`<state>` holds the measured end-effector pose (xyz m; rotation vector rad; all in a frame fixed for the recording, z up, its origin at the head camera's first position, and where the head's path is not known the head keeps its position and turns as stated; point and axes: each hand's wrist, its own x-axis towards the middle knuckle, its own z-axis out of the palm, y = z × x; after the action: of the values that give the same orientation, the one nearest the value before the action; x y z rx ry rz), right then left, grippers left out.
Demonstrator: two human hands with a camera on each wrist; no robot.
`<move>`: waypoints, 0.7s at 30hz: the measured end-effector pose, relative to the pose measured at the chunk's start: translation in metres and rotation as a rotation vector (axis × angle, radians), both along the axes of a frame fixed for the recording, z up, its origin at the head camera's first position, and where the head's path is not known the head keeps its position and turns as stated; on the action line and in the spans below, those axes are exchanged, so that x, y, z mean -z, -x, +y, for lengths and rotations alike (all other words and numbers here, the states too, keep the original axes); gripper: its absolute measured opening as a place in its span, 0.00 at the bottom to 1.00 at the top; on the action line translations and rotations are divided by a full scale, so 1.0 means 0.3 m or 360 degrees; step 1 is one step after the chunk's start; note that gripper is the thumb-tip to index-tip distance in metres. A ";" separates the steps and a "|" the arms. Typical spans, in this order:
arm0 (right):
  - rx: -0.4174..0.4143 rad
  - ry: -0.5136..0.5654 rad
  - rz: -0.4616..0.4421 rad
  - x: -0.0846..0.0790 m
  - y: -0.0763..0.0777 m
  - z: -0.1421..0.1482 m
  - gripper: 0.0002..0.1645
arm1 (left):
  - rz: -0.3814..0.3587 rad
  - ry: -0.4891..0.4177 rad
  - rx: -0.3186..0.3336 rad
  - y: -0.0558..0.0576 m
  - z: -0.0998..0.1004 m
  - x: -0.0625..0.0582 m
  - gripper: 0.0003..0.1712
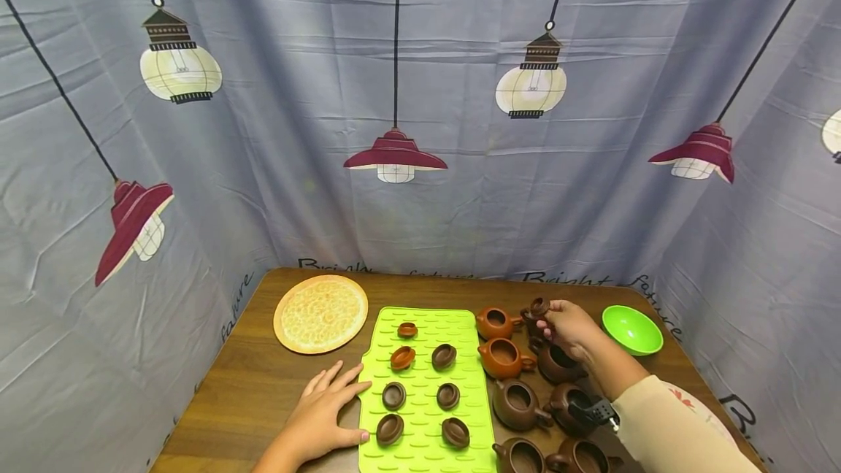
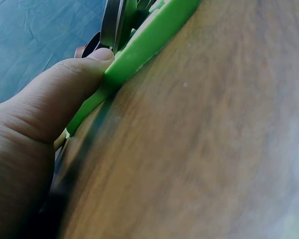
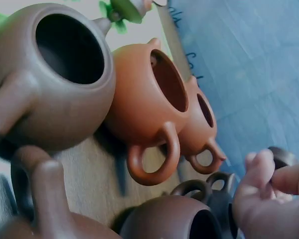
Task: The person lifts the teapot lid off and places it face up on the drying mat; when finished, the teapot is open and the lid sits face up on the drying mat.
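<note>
My right hand pinches a small dark brown teapot lid between thumb and fingers. Right under it, partly covered by the hand, is a small dark teapot. The same lid shows at the right of the right wrist view, mostly behind the fingertips. My left hand lies spread at the left edge of a lime green mat, thumb and fingertips touching its rim. On the mat sit two orange lids and several dark brown lids, in two columns.
Lidless teapots crowd the table right of the mat: two orange ones at the back, several brown ones nearer. A green bowl stands at the far right. At the back left lies a round pale yellow mat. A curtain hangs behind.
</note>
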<state>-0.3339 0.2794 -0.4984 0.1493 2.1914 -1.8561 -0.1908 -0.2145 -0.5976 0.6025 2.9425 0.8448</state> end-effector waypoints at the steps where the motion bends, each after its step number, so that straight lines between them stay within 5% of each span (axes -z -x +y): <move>1: -0.0002 0.0128 -0.0034 0.003 0.001 0.000 0.16 | 0.0002 0.0000 -0.0003 0.000 0.000 0.001 0.50; 6: -0.0037 0.0437 -0.0115 0.013 0.004 0.002 0.19 | 0.0012 -0.0006 -0.0011 0.001 0.001 0.005 0.51; 21: -0.0190 0.0493 -0.0118 0.012 0.017 -0.077 0.18 | -0.0006 0.0019 -0.0002 0.000 0.001 0.003 0.51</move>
<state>-0.3389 0.2562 -0.5019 0.0256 1.7961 -2.0554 -0.1909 -0.2143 -0.5984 0.5973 2.9427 0.8265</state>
